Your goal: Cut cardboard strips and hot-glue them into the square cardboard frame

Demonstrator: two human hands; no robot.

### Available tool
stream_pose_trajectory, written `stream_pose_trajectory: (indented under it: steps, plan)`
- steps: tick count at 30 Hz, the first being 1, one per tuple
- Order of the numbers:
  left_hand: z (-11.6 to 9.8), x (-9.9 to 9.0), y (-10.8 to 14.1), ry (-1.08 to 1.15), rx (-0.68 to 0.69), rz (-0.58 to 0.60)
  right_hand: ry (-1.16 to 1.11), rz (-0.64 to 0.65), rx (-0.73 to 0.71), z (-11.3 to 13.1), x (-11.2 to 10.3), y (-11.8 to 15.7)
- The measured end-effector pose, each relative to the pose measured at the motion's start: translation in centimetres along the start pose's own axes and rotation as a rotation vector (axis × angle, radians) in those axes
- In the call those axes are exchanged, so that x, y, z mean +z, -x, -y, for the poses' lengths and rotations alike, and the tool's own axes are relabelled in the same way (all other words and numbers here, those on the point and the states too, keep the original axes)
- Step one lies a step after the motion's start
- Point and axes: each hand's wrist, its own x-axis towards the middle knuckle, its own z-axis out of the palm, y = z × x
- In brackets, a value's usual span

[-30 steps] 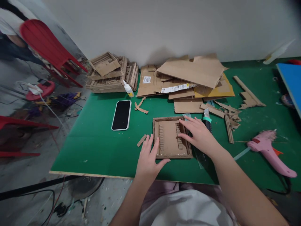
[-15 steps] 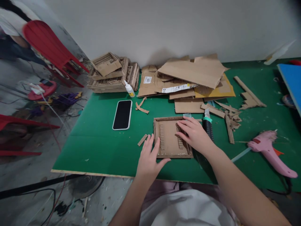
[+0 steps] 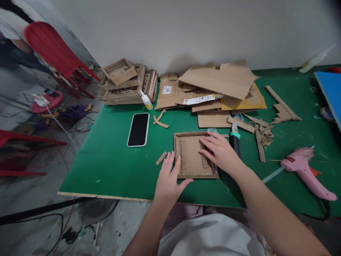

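two ridged strips [image 3: 183, 155] lie inside a shallow brown cardboard tray [image 3: 193, 156].

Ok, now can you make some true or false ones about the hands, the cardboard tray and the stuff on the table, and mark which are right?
1. The left hand is at the left edge of the cardboard tray. True.
2. The phone lies to the right of the tray. False: it lies to the left.
3. The glue gun is pink. True.
4. The left hand holds the cutter. False: no hand holds it; it lies on the green table, right of the tray.
5. The right hand has its fingers over the right side of the tray. True.
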Motion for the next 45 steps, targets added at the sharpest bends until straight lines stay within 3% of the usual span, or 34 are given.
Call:
stream_pose_trajectory:
  steps: [36,45]
  plan:
    - [-0.3,-0.2,-0.2,0.014,0.0,-0.017,-0.038,0.001,0.005,0.2,-0.1,0.2]
    - [-0.8,-0.8,-0.3,-0.003,-0.032,0.012,-0.111,0.121,-0.07,-0.8,-0.9,1.0]
